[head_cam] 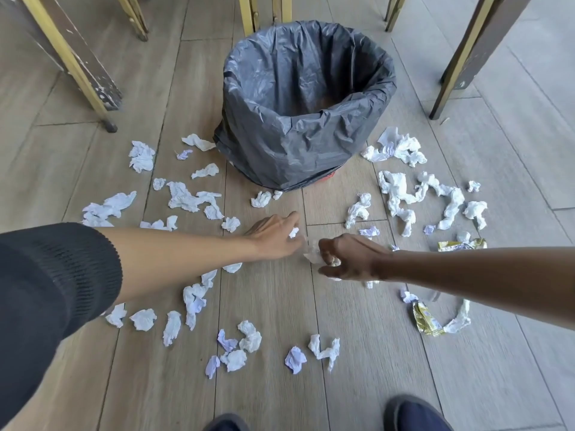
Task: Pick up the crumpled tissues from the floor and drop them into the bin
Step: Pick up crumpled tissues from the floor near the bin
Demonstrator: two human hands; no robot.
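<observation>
A bin (308, 150) lined with a grey plastic bag stands on the wooden floor, its mouth open. Several crumpled white tissues lie scattered around it on all sides. My left hand (275, 236) reaches low over the floor in front of the bin and pinches a small white tissue (293, 232) in its fingertips. My right hand (348, 258) is just to the right of it, fingers curled round another crumpled tissue (312, 255). Both hands are a short way in front of the bin.
Gold and brown chair legs (93, 85) stand to the left, behind and to the right (460, 66) of the bin. Two yellow wrappers (427, 321) lie among the tissues at the right. My shoes (413, 413) show at the bottom edge.
</observation>
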